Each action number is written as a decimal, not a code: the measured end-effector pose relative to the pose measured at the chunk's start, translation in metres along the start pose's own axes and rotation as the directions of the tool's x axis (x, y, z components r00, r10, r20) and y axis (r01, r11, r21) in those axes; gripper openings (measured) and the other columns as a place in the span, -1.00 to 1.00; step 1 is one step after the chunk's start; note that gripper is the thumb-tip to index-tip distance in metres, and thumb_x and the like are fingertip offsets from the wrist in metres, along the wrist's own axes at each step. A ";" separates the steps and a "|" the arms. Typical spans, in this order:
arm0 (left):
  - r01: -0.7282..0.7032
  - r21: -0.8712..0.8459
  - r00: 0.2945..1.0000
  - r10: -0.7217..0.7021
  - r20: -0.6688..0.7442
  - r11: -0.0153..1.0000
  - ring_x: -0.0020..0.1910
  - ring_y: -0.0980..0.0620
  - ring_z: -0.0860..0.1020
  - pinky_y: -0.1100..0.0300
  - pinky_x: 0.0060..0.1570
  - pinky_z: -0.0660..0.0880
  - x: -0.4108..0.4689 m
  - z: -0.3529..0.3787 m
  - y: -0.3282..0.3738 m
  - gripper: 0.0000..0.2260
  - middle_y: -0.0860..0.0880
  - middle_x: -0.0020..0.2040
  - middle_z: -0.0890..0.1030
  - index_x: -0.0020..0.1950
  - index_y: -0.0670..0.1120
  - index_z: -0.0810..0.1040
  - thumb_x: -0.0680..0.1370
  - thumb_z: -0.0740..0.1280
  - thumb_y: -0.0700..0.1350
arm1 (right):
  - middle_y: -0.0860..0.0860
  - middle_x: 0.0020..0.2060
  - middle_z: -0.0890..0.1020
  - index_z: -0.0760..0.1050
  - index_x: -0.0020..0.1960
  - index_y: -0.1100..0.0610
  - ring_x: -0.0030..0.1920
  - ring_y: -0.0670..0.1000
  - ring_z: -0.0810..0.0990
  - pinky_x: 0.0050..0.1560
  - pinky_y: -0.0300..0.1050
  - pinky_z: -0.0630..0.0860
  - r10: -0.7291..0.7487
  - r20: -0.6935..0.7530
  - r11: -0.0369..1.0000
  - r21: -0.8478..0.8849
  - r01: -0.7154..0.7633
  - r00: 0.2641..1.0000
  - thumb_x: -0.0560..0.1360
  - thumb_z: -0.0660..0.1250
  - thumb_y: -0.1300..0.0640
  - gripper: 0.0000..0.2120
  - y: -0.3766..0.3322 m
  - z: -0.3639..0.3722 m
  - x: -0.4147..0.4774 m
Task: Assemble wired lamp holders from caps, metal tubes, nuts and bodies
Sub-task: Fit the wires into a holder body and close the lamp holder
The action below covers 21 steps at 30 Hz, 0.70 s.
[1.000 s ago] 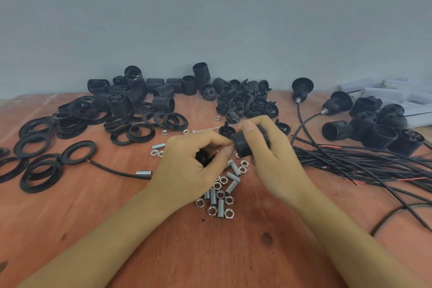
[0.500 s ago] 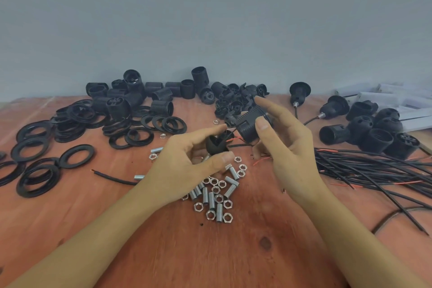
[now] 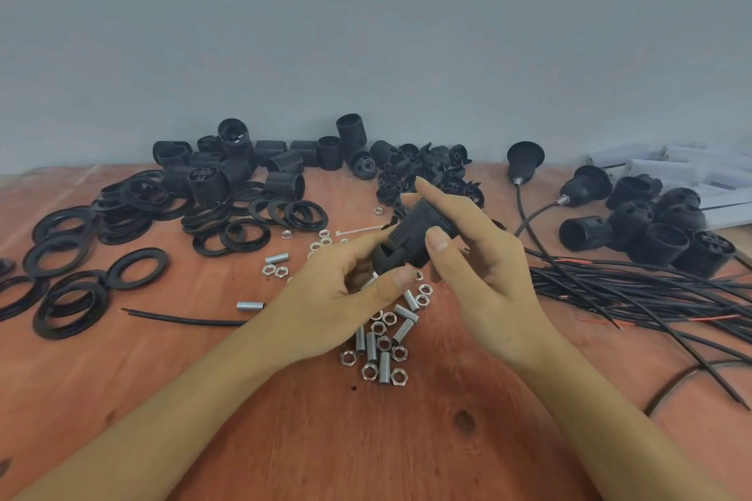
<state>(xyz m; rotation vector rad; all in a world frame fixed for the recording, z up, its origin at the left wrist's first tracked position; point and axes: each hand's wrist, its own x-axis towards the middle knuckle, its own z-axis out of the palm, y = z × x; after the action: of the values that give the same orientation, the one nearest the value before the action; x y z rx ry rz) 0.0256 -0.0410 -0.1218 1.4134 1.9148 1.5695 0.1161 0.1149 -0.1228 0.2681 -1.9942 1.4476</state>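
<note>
Above the middle of the wooden table (image 3: 285, 439), my left hand (image 3: 333, 305) pinches a black domed cap (image 3: 386, 258) between thumb and fingers. My right hand (image 3: 484, 264) grips a black ribbed lamp holder body (image 3: 415, 230) with thumb in front and forefinger stretched over its top. Cap and body meet end to end between the hands. A black wire (image 3: 183, 319) runs leftwards from under my left hand. Loose metal tubes and nuts (image 3: 382, 350) lie under the hands.
Black rings (image 3: 81, 256) cover the left side. Black bodies (image 3: 228, 171) and inner parts (image 3: 431, 171) are piled at the back. Assembled wired holders (image 3: 635, 224) and a bundle of black wires (image 3: 651, 297) fill the right. White boxes (image 3: 691, 171) stand at the far right.
Both hands rose off the table with the parts. The cap and the body, apart half a second ago, are now pressed together end to end.
</note>
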 end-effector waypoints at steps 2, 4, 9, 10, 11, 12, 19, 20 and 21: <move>0.008 -0.046 1.000 -0.009 -0.021 0.999 -0.40 0.31 0.49 0.50 -0.37 0.40 0.000 0.001 0.000 -0.68 0.24 -0.28 0.58 0.29 0.15 0.45 0.55 0.36 0.06 | 0.08 0.20 0.58 0.40 0.42 -0.01 -0.06 -0.10 0.56 -0.14 -0.21 0.49 -0.003 0.008 1.000 -0.012 0.004 1.000 0.60 0.19 0.06 -0.62 0.000 0.000 0.000; 0.015 -0.066 0.997 -0.020 -0.073 0.998 -0.41 0.28 0.46 0.46 -0.39 0.40 0.000 0.001 -0.001 -0.70 0.15 -0.33 0.55 0.22 0.21 0.51 0.51 0.40 0.12 | 0.06 0.12 0.59 0.40 0.42 0.01 -0.13 -0.11 0.55 -0.16 -0.22 0.48 0.007 0.007 1.000 -0.012 -0.007 1.000 0.60 0.20 0.06 -0.61 0.000 -0.001 0.000; 0.012 -0.007 0.997 -0.013 -0.076 1.000 -0.44 0.25 0.39 0.44 -0.39 0.32 0.000 0.002 0.000 -0.70 0.19 -0.40 0.46 0.24 0.14 0.57 0.53 0.32 0.14 | -0.04 0.01 0.64 0.48 0.35 0.04 -0.12 -0.12 0.61 -0.13 -0.24 0.53 0.104 0.026 0.994 0.043 -0.105 0.994 0.58 0.28 0.14 -0.66 0.000 -0.002 0.000; 0.004 0.013 0.997 -0.003 -0.074 1.000 -0.43 0.28 0.42 0.47 -0.36 0.33 0.000 0.003 0.000 -0.66 0.22 -0.40 0.49 0.30 0.07 0.53 0.55 0.33 0.12 | -0.02 0.02 0.66 0.50 0.32 0.05 -0.08 -0.10 0.63 -0.11 -0.25 0.53 0.124 0.031 0.991 0.056 -0.125 0.992 0.57 0.30 0.15 -0.67 0.000 -0.003 0.000; -0.002 0.026 0.996 0.004 -0.086 1.000 -0.42 0.30 0.47 0.50 -0.34 0.35 0.000 0.004 0.000 -0.61 0.26 -0.38 0.53 0.35 0.02 0.48 0.56 0.33 0.10 | 0.00 0.02 0.67 0.52 0.30 0.07 -0.06 -0.09 0.64 -0.11 -0.26 0.54 0.144 0.030 0.986 0.075 -0.146 0.989 0.55 0.32 0.15 -0.68 0.000 -0.004 0.000; 0.005 0.021 0.994 -0.002 -0.111 1.000 -0.40 0.30 0.50 0.50 -0.33 0.37 -0.001 0.003 0.000 -0.57 0.27 -0.36 0.56 0.39 0.00 0.44 0.55 0.32 0.10 | 0.02 0.02 0.67 0.53 0.27 0.10 -0.07 -0.09 0.64 -0.13 -0.27 0.54 0.163 0.023 0.982 0.095 -0.164 0.986 0.54 0.34 0.15 -0.70 0.001 -0.005 0.001; 0.017 0.043 0.991 -0.011 -0.134 0.999 -0.32 0.10 0.63 0.24 -0.31 0.53 -0.003 -0.001 0.002 -0.68 0.08 -0.20 0.71 0.16 0.16 0.54 0.43 0.44 0.13 | 0.03 -0.23 0.69 0.58 0.09 0.05 -0.32 -0.08 0.63 -0.29 -0.25 0.51 0.264 -0.095 0.961 0.106 -0.254 0.960 0.43 0.45 0.00 -0.73 -0.001 -0.006 0.004; 0.013 0.043 0.993 -0.008 -0.116 0.999 -0.30 0.13 0.64 0.27 -0.28 0.54 -0.003 -0.001 0.002 -0.69 0.10 -0.17 0.71 0.17 0.19 0.55 0.44 0.46 0.09 | 0.03 -0.31 0.66 0.57 0.09 0.05 -0.37 -0.10 0.59 -0.32 -0.28 0.49 0.270 -0.103 0.960 0.103 -0.259 0.957 0.44 0.44 -0.04 -0.72 -0.002 -0.006 0.005; 0.005 0.030 0.995 -0.002 -0.098 1.000 -0.30 0.20 0.63 0.33 -0.28 0.52 -0.003 -0.001 0.002 -0.70 0.15 -0.16 0.70 0.18 0.20 0.55 0.47 0.45 0.03 | 0.06 -0.37 0.62 0.58 0.08 0.06 -0.42 -0.13 0.54 -0.37 -0.32 0.45 0.271 -0.103 0.961 0.091 -0.263 0.957 0.46 0.42 -0.09 -0.71 -0.003 -0.005 0.006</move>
<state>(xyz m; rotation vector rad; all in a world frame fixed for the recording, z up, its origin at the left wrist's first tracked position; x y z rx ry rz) 0.0277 -0.0439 -0.1205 1.3682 2.0033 1.6429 0.1155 0.1196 -0.1157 -0.0558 -1.9399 1.6693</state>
